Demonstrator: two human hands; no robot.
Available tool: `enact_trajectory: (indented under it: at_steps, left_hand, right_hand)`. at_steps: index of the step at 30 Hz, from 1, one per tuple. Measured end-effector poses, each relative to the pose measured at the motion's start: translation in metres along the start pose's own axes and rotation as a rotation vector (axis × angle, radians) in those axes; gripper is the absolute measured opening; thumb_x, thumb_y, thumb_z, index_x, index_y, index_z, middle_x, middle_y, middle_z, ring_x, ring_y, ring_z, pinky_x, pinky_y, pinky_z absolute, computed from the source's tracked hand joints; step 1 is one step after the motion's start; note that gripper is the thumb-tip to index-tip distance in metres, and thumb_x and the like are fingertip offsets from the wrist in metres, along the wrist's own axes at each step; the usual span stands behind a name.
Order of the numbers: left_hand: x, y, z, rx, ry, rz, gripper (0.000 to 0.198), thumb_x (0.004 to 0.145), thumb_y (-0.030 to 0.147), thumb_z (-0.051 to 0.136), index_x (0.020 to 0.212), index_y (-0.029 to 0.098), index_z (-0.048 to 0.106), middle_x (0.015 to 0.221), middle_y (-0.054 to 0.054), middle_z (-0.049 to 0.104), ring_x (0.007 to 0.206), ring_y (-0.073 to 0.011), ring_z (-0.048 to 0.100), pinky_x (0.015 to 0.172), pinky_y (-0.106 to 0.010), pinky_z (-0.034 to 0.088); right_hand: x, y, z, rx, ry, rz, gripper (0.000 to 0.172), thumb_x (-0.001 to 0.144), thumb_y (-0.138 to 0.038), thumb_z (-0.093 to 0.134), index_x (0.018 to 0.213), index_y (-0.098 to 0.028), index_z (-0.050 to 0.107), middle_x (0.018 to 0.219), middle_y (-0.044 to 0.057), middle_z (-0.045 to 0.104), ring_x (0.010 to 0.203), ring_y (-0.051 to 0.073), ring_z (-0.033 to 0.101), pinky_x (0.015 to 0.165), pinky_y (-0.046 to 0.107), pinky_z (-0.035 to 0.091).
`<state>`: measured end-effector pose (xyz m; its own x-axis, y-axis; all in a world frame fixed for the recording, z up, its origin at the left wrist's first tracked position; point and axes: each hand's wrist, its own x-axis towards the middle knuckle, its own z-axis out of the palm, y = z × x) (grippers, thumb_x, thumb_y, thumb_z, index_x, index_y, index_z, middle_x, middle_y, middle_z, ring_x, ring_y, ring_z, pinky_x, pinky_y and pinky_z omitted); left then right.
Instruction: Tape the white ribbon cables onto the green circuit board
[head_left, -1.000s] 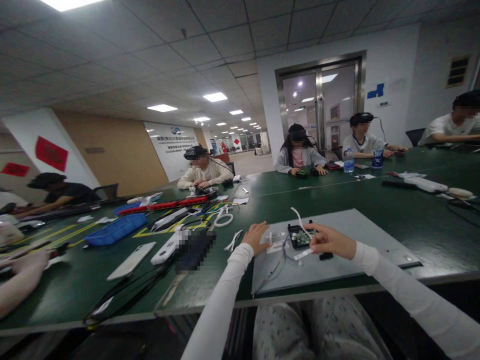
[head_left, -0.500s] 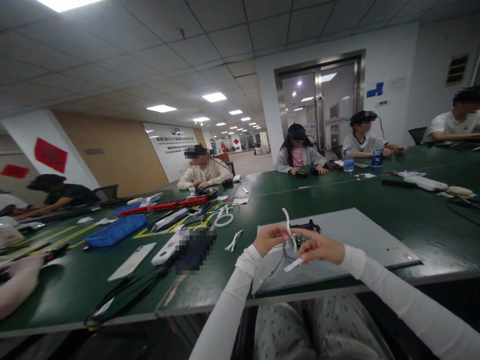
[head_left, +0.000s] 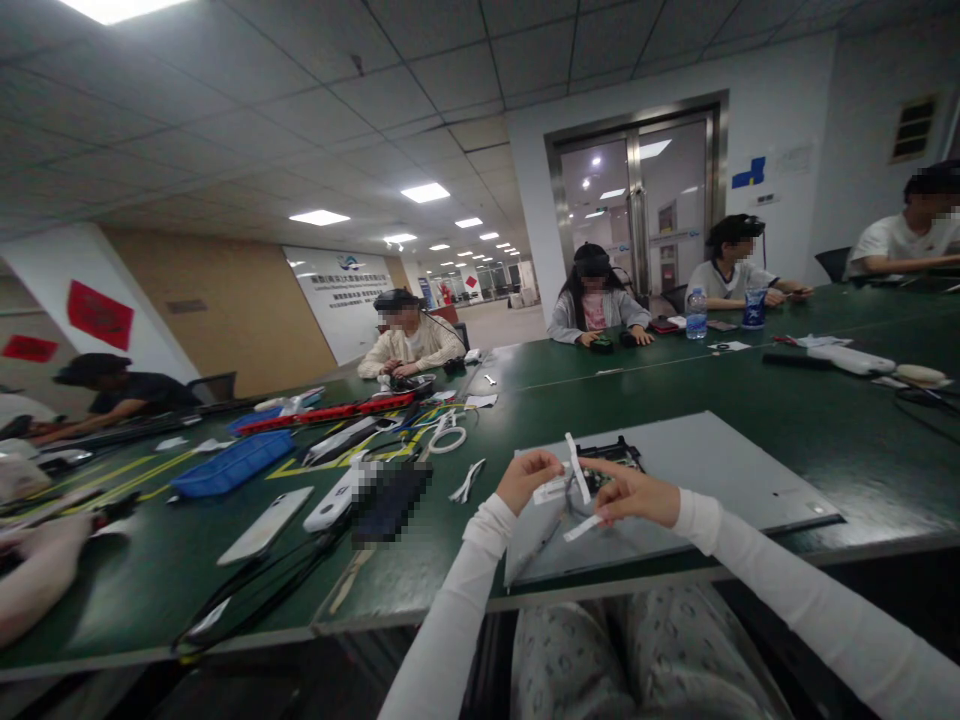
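Head view: the left hand [head_left: 531, 481] bunches its fingertips, whether gripping cannot be told, beside a white strip [head_left: 577, 473], probably light, floppy and best held near its ends, which the right hand [head_left: 636, 497] pinches above the grey board [head_left: 716, 480].

Beyond the far edge of the green table [head_left: 540, 400], a steel-framed glass double door [head_left: 636, 200] breaks a white wall [head_left: 784, 125]. Toward the far left corner stand a tan wall [head_left: 217, 290], a white signboard [head_left: 334, 300] and a pillar [head_left: 148, 328] bearing red paper [head_left: 100, 314]. Rectangular ceiling lights [head_left: 425, 193] glow among grey ceiling tiles [head_left: 420, 80].
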<state>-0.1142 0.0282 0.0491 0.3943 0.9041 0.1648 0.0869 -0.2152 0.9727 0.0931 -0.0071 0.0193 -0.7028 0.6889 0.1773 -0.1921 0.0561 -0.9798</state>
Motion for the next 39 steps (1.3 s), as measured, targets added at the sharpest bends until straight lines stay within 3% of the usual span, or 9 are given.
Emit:
enact_trajectory:
  at_steps: [5,9,20,27,30,34,39]
  left_hand:
    - [0.002,-0.006,0.001,-0.024,0.060,-0.139,0.032,0.065,0.042,0.058,0.075,0.011,0.061,0.073,-0.005,0.063,0.070,-0.0131,0.055,0.066,-0.026,0.039]
    - [0.002,-0.007,0.005,-0.075,0.073,-0.228,0.032,0.059,0.040,0.064,0.072,0.011,0.061,0.069,-0.005,0.062,0.069,-0.0140,0.056,0.066,-0.027,0.040]
    - [-0.001,-0.006,0.008,-0.106,0.079,-0.246,0.027,0.052,0.031,0.071,0.065,0.011,0.060,0.066,-0.004,0.062,0.067,-0.0137,0.057,0.066,-0.027,0.039]
    - [-0.001,-0.003,-0.011,-0.094,0.182,-0.216,0.022,0.054,0.030,0.067,0.065,0.013,0.055,0.071,-0.003,0.063,0.074,-0.0145,0.057,0.067,-0.025,0.039]
    - [-0.004,-0.002,-0.015,-0.070,0.150,-0.276,0.027,0.056,0.035,0.066,0.071,0.015,0.054,0.075,-0.004,0.064,0.078,-0.0161,0.058,0.067,-0.026,0.038]
    - [-0.008,-0.001,-0.005,-0.069,0.055,-0.381,0.034,0.058,0.042,0.064,0.075,0.015,0.054,0.074,-0.005,0.064,0.077,-0.0175,0.059,0.064,-0.025,0.037]
    - [-0.007,-0.004,0.006,-0.126,0.045,-0.359,0.032,0.052,0.036,0.070,0.069,0.014,0.053,0.065,-0.003,0.063,0.064,-0.0133,0.058,0.056,-0.021,0.036]
  right_hand:
    - [0.011,0.005,0.004,0.011,0.019,0.028,0.088,0.058,-0.022,0.067,0.130,-0.021,0.018,0.065,-0.004,0.058,0.060,0.010,0.056,0.058,0.024,0.042]
    - [0.015,0.011,0.007,0.008,0.022,0.024,0.086,0.059,-0.022,0.067,0.130,-0.021,0.020,0.064,-0.004,0.058,0.058,0.009,0.056,0.057,0.024,0.042]
    - [0.015,0.016,0.007,-0.013,-0.001,0.024,0.087,0.059,-0.019,0.067,0.131,-0.020,0.017,0.064,-0.005,0.057,0.057,0.009,0.055,0.057,0.024,0.041]
    - [0.013,0.020,0.002,-0.018,0.043,0.031,0.088,0.059,-0.020,0.066,0.131,-0.016,0.015,0.064,-0.004,0.058,0.057,0.009,0.055,0.055,0.022,0.040]
    - [0.014,0.019,0.003,-0.028,0.034,0.042,0.088,0.058,-0.019,0.066,0.130,-0.017,0.016,0.065,-0.004,0.058,0.057,0.009,0.055,0.055,0.022,0.040]
    - [0.018,0.019,0.009,-0.037,0.023,0.048,0.087,0.058,-0.018,0.066,0.130,-0.018,0.018,0.064,-0.005,0.057,0.056,0.008,0.054,0.056,0.023,0.041]
    - [0.021,0.024,0.012,-0.064,0.009,0.024,0.084,0.058,-0.016,0.065,0.129,-0.020,0.021,0.063,-0.005,0.058,0.055,0.008,0.053,0.055,0.022,0.040]
